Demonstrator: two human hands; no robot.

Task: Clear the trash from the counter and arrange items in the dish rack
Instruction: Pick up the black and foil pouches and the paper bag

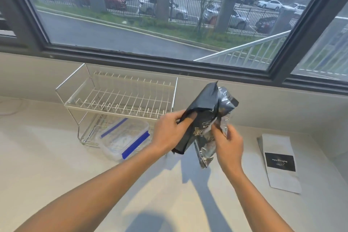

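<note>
Above the counter I hold crumpled trash with both hands. My left hand grips a black foil bag by its left edge. My right hand pinches a silvery, shiny wrapper that hangs beside and partly behind the black bag. A white two-tier wire dish rack stands at the back left against the wall; its top tier holds nothing. A clear plastic container with blue clips sits in the rack's lower tier, sticking out at the front.
A flat white pouch with a black label lies on the pale counter at the right. A large window runs behind the counter, with a low backsplash below it. A thin cable lies at the far left.
</note>
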